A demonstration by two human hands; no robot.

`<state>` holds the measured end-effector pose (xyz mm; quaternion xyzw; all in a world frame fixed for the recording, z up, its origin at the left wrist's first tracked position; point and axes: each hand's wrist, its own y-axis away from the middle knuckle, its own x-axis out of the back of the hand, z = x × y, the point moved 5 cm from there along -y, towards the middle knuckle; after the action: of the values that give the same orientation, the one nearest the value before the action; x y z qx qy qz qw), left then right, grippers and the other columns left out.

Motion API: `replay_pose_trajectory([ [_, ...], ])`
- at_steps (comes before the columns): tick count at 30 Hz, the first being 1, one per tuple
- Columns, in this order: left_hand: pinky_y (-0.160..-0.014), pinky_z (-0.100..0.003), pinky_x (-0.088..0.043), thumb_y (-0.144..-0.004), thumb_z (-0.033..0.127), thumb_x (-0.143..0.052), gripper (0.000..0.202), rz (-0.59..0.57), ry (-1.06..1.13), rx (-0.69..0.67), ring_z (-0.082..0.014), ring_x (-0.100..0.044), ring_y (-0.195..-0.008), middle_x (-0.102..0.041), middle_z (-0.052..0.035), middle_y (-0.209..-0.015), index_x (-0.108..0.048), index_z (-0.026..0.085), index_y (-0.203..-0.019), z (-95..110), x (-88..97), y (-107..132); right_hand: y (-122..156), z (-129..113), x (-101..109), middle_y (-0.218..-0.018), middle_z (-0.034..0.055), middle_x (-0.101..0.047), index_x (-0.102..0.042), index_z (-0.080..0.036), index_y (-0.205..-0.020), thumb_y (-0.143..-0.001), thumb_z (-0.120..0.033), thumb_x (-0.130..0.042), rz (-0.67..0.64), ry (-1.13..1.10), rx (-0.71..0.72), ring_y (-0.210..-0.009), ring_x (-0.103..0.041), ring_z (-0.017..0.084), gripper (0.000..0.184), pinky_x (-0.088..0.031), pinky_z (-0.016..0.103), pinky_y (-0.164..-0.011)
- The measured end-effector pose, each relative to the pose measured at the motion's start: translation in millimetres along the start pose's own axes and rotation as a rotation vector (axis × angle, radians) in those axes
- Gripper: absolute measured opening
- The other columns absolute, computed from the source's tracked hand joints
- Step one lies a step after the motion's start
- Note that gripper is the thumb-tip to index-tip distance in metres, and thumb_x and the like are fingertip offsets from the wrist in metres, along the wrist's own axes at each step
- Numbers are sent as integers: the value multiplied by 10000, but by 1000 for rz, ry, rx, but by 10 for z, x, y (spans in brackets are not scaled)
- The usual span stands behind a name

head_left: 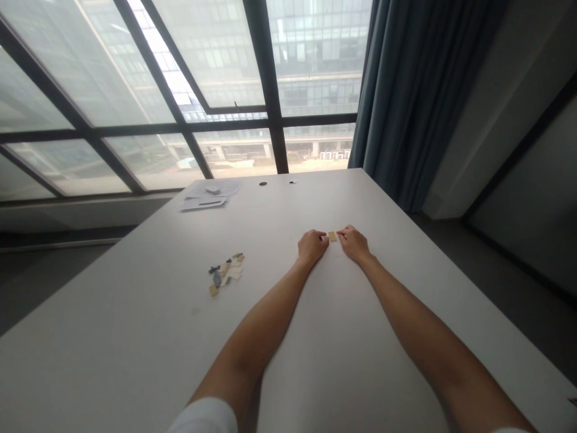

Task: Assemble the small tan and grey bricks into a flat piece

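Observation:
A small tan toy-brick plate [332, 236] lies between my two hands on the white table. My left hand [313, 245] is closed, its thumb and index finger at the plate's left edge. From the other side, my right hand [354, 242] has its fingers bent together in a pinch at the right edge. What the curled fingers cover is too small to make out. To the left lies a loose pile of toy bricks [225, 272] in tan, white, grey and dark colours.
Paper sheets [192, 203] with a white object [213, 189] and a dark strip [211, 203] lie at the far left of the white table [148, 300]. Two dark round spots, one at the back middle [263, 184], sit near the far edge. Windows and a blue curtain [406, 102] stand beyond.

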<state>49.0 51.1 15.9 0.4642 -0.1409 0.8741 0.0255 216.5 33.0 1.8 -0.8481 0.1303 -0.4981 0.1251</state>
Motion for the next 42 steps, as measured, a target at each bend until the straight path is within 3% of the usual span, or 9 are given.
replay_pose_trajectory([
  [4, -841, -273, -486, -879, 331, -597, 311, 65, 192, 83, -176, -663, -879, -754, -67, -946, -764, 203, -1108, -98, 100, -59, -17, 60, 73, -1079, 83, -677, -739, -174, -1086, -946, -268, -468, 172, -149, -48, -832, -622, 174, 319, -472, 286, -810],
  [7, -819, -257, -492, -875, 260, -576, 317, 105, 305, 123, -155, -666, -844, -753, -68, -930, -749, 171, -1125, -132, 278, -148, -9, 12, 228, -1056, 96, -679, -707, -149, -1127, -931, -262, -444, 339, -248, -20, -759, -587, 174, 348, -483, 307, -807],
  [10, -777, -250, -495, -861, 220, -555, 328, 124, 340, 97, -143, -653, -781, -746, -51, -875, -744, 166, -1124, -74, 511, -211, 16, -180, 424, -1013, 92, -679, -689, -154, -1105, -938, -258, -418, 447, -341, 78, -752, -572, 176, 335, -485, 305, -774],
  [13, -761, -248, -493, -846, 213, -563, 317, 86, 320, 21, -140, -646, -748, -740, -40, -844, -755, 172, -1095, 15, 710, -183, 66, -475, 570, -997, 82, -680, -681, -166, -1065, -945, -251, -419, 471, -436, 179, -781, -583, 176, 301, -484, 291, -733],
  [17, -753, -247, -489, -854, 240, -567, 289, 40, 181, -61, -148, -654, -767, -749, -35, -881, -764, 210, -1063, -13, 880, 35, 203, -881, 535, -953, 61, -687, -676, -183, -1074, -947, -231, -419, 383, -476, 277, -780, -601, 171, 291, -480, 285, -741],
  [23, -768, -258, -480, -873, 268, -551, 267, -64, -79, -90, -170, -659, -813, -752, -28, -918, -759, 252, -1040, -374, 919, 581, 503, -1215, 88, -969, 35, -718, -690, -217, -983, -909, -153, -442, 84, -318, 354, -889, -643, 176, 267, -457, 277, -825],
  [27, -807, -264, -467, -889, 256, -520, 239, -81, -171, -107, -179, -655, -878, -734, -36, -938, -739, 236, -983, -561, 876, 866, 649, -1269, -151, -1002, 40, -714, -696, -223, -983, -916, -156, -468, -102, -162, 352, -898, -642, 170, 247, -434, 259, -819],
  [32, -748, -277, -448, -921, 308, -495, 202, -40, -241, -106, -194, -630, -868, -700, -44, -870, -676, 218, -907, -613, 811, 1003, 713, -1289, -261, -1005, 39, -690, -696, -220, -955, -940, -201, -474, -241, -40, 389, -856, -626, 158, 223, -410, 252, -771],
  [42, -789, -299, -439, -902, 288, -550, 118, -69, -220, -95, -204, -608, -918, -698, -47, -912, -652, 229, -916, -603, 775, 1024, 722, -1238, -307, -975, 30, -673, -709, -227, -945, -931, -189, -485, -279, -42, 417, -836, -616, 149, 228, -406, 249, -756],
])
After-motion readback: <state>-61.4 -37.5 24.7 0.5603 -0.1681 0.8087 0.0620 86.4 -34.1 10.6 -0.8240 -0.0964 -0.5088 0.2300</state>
